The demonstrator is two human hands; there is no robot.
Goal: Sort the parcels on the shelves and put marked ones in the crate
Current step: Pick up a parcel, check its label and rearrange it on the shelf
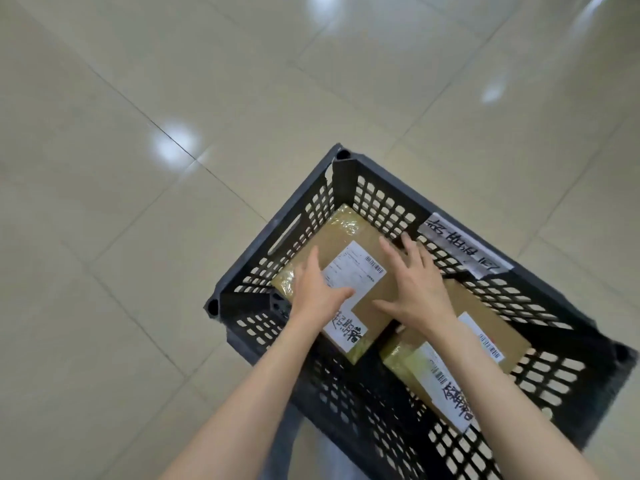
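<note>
Glossy tiled floor under my head camera

From here I see only floor (145,237): large pale beige tiles with a polished sheen, filling the view from nine o'clock round through twelve to three. Thin dark grout lines (138,98) cross it on the diagonal, one long seam running from the upper left toward the centre, others slanting down from the upper right. Overhead light shows as soft white glare: one bright blurred spot (175,143) at about ten o'clock, a smaller one (493,91) near two o'clock, and fainter streaks (332,12) along the top edge at twelve. No walls, windows or furniture fall inside my view.
</note>
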